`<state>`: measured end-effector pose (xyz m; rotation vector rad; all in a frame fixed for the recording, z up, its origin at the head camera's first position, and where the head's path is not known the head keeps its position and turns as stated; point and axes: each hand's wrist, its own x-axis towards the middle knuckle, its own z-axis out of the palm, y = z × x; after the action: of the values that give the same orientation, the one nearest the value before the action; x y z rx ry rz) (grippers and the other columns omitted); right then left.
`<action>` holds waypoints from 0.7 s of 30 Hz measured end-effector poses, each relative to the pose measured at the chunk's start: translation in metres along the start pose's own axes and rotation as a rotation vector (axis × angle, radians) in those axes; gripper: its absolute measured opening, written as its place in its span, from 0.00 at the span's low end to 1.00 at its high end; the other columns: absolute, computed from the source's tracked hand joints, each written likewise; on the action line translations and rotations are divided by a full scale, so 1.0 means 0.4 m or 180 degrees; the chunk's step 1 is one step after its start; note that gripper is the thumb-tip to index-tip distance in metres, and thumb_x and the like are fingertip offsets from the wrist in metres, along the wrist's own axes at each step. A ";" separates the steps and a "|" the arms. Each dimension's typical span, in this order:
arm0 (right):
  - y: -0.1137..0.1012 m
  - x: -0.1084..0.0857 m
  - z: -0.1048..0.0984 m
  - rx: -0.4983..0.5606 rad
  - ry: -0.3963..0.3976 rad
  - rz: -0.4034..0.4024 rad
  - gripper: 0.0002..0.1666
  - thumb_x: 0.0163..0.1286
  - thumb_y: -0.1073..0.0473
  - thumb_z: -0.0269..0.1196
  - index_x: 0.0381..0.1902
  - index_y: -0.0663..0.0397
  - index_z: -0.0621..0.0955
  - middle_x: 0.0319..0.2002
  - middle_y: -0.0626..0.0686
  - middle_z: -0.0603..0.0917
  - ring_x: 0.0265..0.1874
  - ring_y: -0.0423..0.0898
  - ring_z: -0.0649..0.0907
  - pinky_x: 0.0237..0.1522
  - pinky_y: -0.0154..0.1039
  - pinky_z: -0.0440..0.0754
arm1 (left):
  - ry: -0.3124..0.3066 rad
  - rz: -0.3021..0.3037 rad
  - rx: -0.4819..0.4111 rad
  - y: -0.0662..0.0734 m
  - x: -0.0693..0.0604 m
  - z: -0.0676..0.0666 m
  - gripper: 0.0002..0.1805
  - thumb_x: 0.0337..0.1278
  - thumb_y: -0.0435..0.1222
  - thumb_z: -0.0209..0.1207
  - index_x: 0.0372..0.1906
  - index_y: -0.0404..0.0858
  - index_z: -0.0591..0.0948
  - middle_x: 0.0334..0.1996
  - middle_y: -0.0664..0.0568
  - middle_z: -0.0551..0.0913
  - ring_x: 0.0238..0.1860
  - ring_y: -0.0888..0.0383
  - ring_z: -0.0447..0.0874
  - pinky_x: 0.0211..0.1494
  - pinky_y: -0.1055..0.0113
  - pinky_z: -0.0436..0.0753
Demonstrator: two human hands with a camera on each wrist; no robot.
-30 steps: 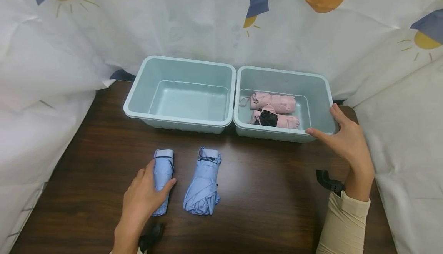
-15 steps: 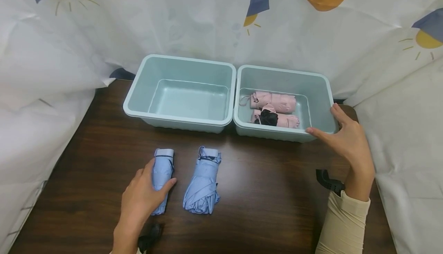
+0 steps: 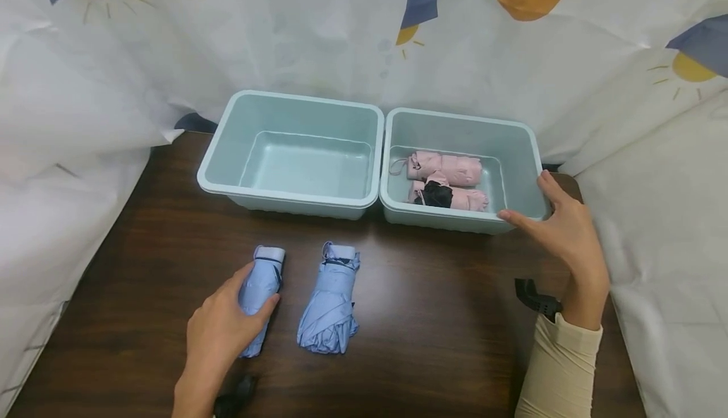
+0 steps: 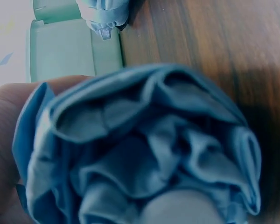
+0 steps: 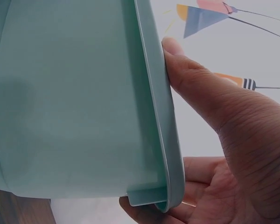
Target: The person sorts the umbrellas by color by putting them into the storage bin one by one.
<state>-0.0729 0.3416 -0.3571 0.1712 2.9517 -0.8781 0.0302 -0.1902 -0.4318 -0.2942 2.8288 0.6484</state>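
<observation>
on the dark wooden table (image 3: 432,317), the left bin (image 3: 296,205) and the right bin (image 3: 443,219) are standing near the far edge, with room before them. the right hand (image 3: 563,231) is clamping its fingers on the right bin's corner; the left hand (image 3: 218,326), near the puffier blue umbrella (image 3: 330,304), is clamping its fingers around the slimmer blue umbrella (image 3: 261,284), before the left bin. inside the right bin, folded pink umbrellas (image 3: 449,168) are lying.

White printed cloth (image 3: 318,32) behind a seemingly wooden table (image 3: 432,323)

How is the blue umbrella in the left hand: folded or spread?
Folded. The blue umbrella forms a narrow roll in the left hand, its cloth bunched into pleats.
</observation>
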 end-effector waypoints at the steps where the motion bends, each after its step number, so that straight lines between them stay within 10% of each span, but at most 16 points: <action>1: -0.001 0.001 0.000 0.0000 -0.0003 -0.0007 0.64 0.65 0.32 0.73 0.86 0.45 0.53 0.86 0.47 0.52 0.79 0.69 0.66 0.67 0.69 0.70 | 0.0026 0.0021 0.0009 -0.001 0.000 -0.002 0.47 0.61 0.57 0.69 0.79 0.38 0.70 0.69 0.27 0.77 0.53 0.29 0.86 0.41 0.39 0.83; 21: 0.001 -0.002 0.008 0.0060 -0.0044 -0.0080 0.65 0.67 0.33 0.71 0.87 0.43 0.48 0.87 0.46 0.47 0.79 0.69 0.66 0.68 0.71 0.68 | 0.0118 0.0307 -0.0500 -0.022 -0.024 -0.118 0.46 0.61 0.60 0.70 0.78 0.42 0.72 0.69 0.28 0.78 0.60 0.26 0.84 0.52 0.31 0.85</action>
<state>-0.0719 0.3402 -0.3598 0.1288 2.9398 -0.9067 0.0337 -0.2177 -0.3916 -0.1986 2.8466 0.8969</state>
